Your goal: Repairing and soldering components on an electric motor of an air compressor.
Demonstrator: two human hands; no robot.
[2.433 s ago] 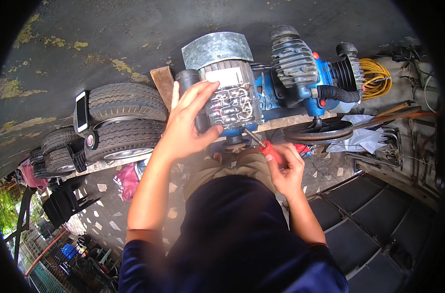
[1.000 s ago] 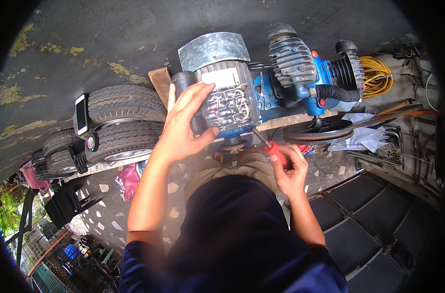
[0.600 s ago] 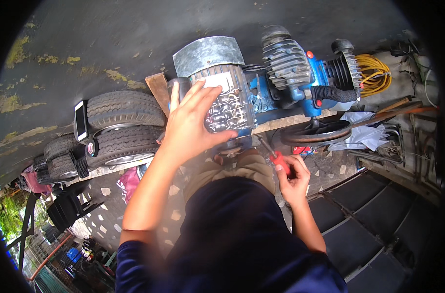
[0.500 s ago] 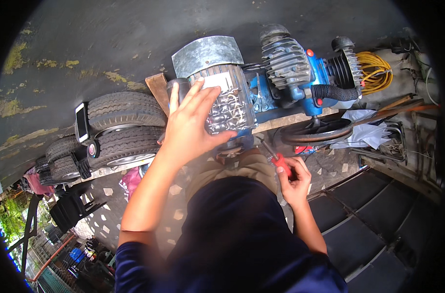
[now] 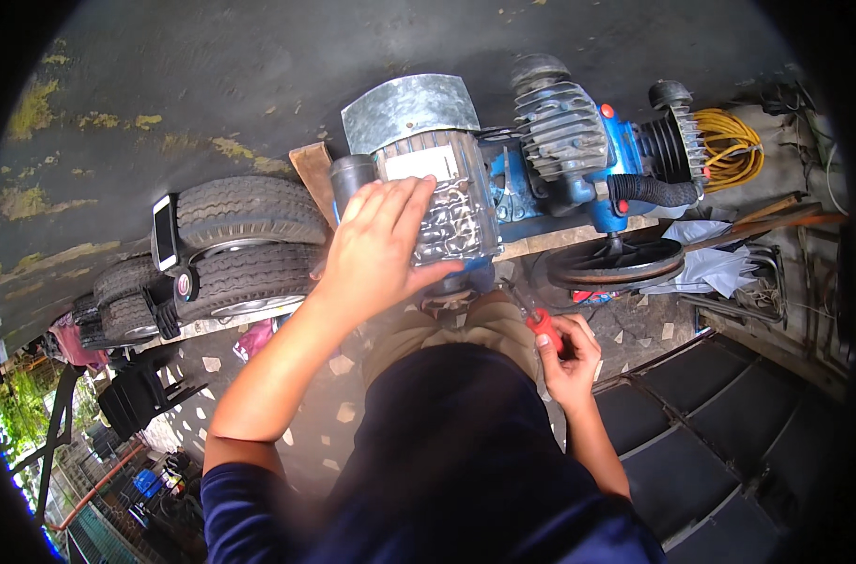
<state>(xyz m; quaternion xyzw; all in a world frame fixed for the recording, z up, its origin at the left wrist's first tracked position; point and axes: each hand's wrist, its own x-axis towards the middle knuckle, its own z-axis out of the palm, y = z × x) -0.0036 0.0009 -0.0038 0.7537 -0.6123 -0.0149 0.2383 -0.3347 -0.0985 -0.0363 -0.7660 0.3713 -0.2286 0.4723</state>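
My left hand [image 5: 383, 242] lies with its fingers stretched over the left edge of a clear plastic-looking case or cover [image 5: 451, 221] with shiny small shapes in it. Its thumb reaches along the near edge; the palm side is hidden. The case rests against the finned electric motor [image 5: 447, 146], which carries a white label and a curved grey metal cover [image 5: 411, 108]. Low and to the right, my right hand [image 5: 571, 362] is closed round the red handle of a screwdriver [image 5: 544, 329]. Its metal shaft points up and left, apart from the motor.
Right of the motor stands a blue air compressor pump [image 5: 564, 141] with a black pulley wheel [image 5: 616, 263] below. Tyres [image 5: 254, 273] fill the left, with a phone [image 5: 165, 230] against them. A yellow coiled hose [image 5: 729, 150] hangs far right. Dark panels [image 5: 682, 479] lie lower right.
My left hand has slid slightly down along the case, its fingers drawn closer together. The right hand still holds the screwdriver in nearly the same place. The whole view has shifted a little.
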